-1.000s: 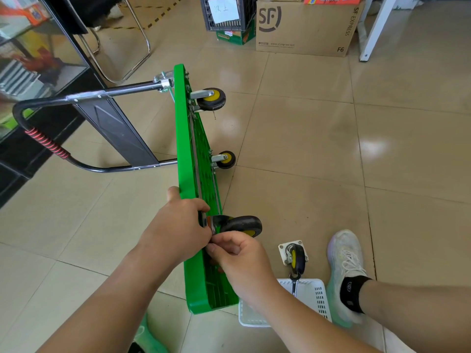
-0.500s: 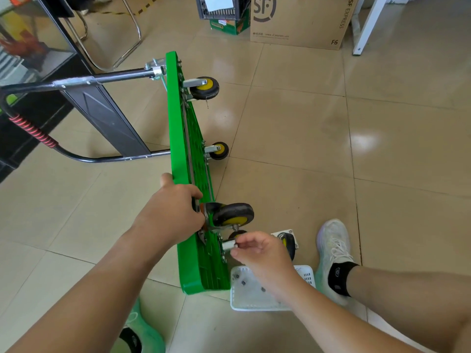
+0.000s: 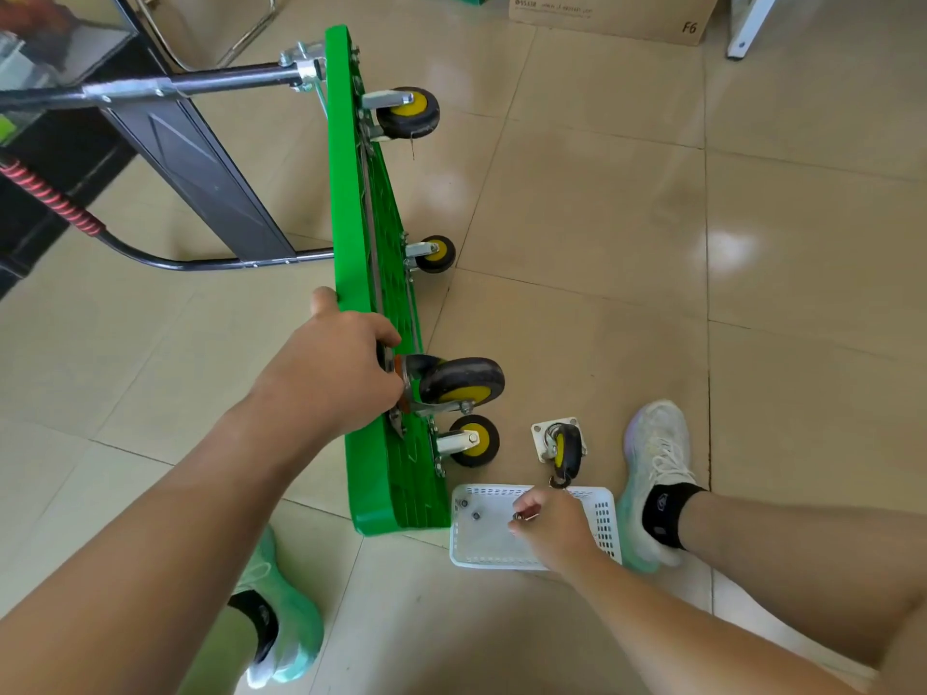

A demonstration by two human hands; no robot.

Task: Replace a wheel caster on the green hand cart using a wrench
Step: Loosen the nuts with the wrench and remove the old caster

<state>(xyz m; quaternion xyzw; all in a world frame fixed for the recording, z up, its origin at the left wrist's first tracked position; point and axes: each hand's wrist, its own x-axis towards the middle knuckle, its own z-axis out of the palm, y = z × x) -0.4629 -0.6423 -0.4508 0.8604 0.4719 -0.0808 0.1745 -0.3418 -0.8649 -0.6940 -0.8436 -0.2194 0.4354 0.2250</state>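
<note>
Right hand (image 3: pixel 552 529) is now down in the basket (image 3: pixel 608 519), no longer at the caster (image 3: pixel 461 381); its fingers (image 3: pixel 526 504) pinch a small metal part (image 3: pixel 525 517), likely a nut or bolt. Two loose nuts (image 3: pixel 475 515) lie in the basket's left end. Left hand (image 3: pixel 331 373) grips the top edge of the cart (image 3: pixel 351 193), which stands on its side on the floor. Its fingers curl over the edge and touch the caster's plate, holding it to the underside. Right fingers are well apart from it. Old caster (image 3: pixel 564 446) lies just beyond the basket. Judgement: removal done, caster placed but unfastened; bolting and wrench tightening remain. Wrench not clearly visible.
</note>
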